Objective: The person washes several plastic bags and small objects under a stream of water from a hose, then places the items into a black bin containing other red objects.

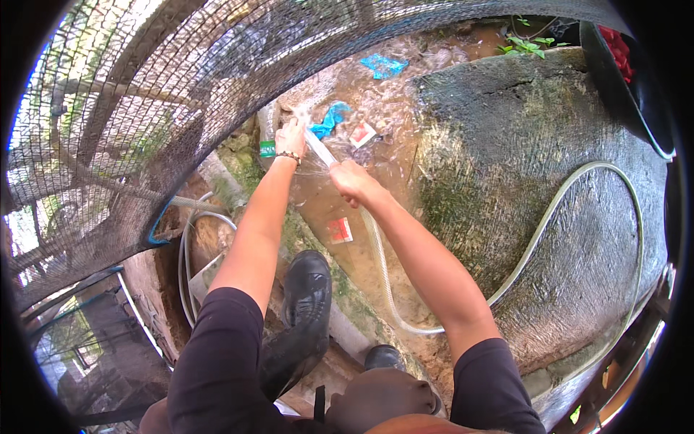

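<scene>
A single head-worn fisheye camera is looking steeply down from above the person's shoulders, facing forward over both outstretched forearms toward muddy ground (376, 94) and a concrete slab (535, 145). It is sitting close, bending edges near the rim.

Two hands (290, 137) (348, 179), one clear hose (531, 246), two black boots (307, 282) (383, 356), two blue scraps (383, 66) (331, 118), two red-and-white wrappers (340, 230) (362, 134).
</scene>
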Demonstrator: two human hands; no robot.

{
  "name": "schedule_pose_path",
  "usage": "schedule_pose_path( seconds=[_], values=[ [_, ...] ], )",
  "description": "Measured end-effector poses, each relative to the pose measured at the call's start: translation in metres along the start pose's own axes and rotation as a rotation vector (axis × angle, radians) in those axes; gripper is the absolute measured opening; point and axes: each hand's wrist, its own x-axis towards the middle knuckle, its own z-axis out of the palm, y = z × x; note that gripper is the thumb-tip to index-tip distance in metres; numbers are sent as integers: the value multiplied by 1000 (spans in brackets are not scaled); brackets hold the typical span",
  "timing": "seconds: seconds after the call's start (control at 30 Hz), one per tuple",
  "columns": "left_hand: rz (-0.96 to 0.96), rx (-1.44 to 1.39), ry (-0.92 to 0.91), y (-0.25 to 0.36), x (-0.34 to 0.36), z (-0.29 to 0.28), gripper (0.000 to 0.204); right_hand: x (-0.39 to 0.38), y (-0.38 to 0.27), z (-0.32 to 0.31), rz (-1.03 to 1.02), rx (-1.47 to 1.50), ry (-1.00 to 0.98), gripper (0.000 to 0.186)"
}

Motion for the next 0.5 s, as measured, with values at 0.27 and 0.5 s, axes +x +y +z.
schedule_pose_path(
  seconds=[0.27,0.5],
  values=[
    [327,26,-37,18,-28,0,36,-18,18,12,144,143,-52,27],
    [286,-608,31,11,-4,-6,21,-53,9,-6,75,242,-105,27]
  ],
)
